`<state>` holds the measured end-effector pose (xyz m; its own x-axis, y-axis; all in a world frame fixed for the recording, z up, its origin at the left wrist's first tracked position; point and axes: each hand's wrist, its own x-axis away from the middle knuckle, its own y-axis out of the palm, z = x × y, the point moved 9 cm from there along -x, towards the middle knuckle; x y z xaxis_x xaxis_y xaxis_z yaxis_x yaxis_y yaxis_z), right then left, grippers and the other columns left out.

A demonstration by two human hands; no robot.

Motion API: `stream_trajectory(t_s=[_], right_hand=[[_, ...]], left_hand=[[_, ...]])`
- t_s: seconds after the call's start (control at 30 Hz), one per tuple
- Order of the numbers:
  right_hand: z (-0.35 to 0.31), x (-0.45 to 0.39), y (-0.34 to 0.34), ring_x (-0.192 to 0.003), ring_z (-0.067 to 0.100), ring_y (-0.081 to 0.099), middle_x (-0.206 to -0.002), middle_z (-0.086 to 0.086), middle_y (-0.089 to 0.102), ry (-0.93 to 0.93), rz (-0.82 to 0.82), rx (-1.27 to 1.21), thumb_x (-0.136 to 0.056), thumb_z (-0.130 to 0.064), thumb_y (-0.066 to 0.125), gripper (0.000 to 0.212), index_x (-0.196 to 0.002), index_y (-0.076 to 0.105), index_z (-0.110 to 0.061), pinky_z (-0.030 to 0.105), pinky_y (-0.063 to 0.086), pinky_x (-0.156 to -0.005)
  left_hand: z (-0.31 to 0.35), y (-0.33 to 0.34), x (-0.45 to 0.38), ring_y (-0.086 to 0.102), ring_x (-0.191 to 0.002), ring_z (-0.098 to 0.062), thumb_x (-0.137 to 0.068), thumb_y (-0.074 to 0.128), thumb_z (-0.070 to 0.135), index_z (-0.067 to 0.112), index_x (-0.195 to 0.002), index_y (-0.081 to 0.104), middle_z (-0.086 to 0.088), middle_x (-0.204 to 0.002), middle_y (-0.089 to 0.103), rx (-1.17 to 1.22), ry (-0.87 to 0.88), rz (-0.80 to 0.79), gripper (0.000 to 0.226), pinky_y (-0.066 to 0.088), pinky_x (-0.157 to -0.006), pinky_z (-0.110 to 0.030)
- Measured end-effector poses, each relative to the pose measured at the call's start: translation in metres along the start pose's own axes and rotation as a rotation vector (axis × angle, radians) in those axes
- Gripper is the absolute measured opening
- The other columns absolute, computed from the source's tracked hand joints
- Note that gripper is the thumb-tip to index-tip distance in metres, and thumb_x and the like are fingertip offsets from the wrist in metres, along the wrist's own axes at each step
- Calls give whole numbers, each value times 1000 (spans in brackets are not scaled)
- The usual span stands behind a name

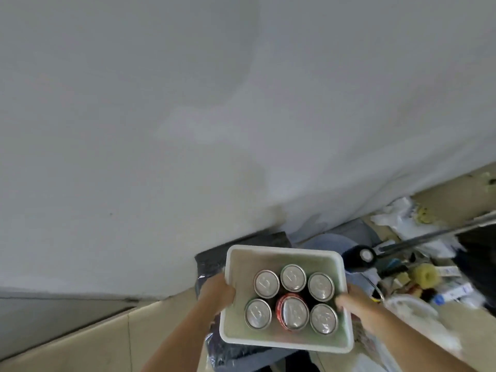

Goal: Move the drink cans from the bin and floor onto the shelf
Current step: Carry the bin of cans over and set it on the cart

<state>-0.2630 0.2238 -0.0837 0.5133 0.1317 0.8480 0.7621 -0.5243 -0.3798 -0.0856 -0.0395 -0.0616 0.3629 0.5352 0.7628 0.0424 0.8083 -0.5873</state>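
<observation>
Bin: a white bin (284,255) sat in the lower centre of the frame, carried clear of the floor (80,342).
Cans: six drink cans (293,278) stood upright inside in two rows, one red can (292,312) in the near row.
Left grip: the left hand (218,294) clasped the bin's left wall.
Right grip: the right hand (358,304) clasped the right wall.
Shelf: not in view.
Risk: tilting the bin would likely slide or topple the cans; the clutter (418,277) at lower right might snag a step.
</observation>
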Motion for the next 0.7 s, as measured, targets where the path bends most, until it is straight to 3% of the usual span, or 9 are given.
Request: stream_trajectory(t_s=[0.2,0.3,0.47,0.57,0.63,0.7], right_hand=[[88,50,-69,-59,22,43,-61,14,43,54,168,-260,-67,16,47,18,-71,50,-1,27,31,-48],[140,85,-107,-63,24,48,-66,15,49,85,249,-364,-69,14,46,21,-69,51,-6,26,39,-52],[245,147,-173,-52,23,45,-57,13,46,131,392,-508,-70,14,50,22,-60,49,-6,23,38,-45],[319,193,-207,-53,23,46,-59,13,47,151,469,-619,-72,15,51,25,-58,47,-6,24,39,-46],[375,228,-224,-53,24,46,-60,15,46,199,514,-712,-74,14,51,23,-59,45,-2,28,42,-50],[436,262,-238,-54,24,46,-61,16,45,264,541,-803,-77,14,48,23,-59,43,1,36,47,-63]], left_hand=[[102,26,56,62,-110,-28,-80,52,8,3,-110,66,-12,-117,69,-279,245,-56,34,48,-88,-30],[151,57,93,63,-108,-30,-80,53,8,1,-111,65,-16,-116,68,-363,329,-87,34,51,-86,-31],[229,137,166,65,-100,-34,-73,56,-3,-7,-109,62,-23,-109,66,-383,455,-182,38,56,-88,-42],[270,201,227,67,-91,-37,-73,55,-7,-5,-106,56,-24,-97,64,-436,541,-231,33,60,-76,-43],[293,249,274,65,-69,-32,-74,53,-8,-1,-94,54,-18,-77,61,-529,596,-273,21,59,-54,-33],[315,302,322,60,-61,-27,-75,50,-7,-2,-90,53,-15,-70,58,-617,647,-337,16,55,-46,-28]])
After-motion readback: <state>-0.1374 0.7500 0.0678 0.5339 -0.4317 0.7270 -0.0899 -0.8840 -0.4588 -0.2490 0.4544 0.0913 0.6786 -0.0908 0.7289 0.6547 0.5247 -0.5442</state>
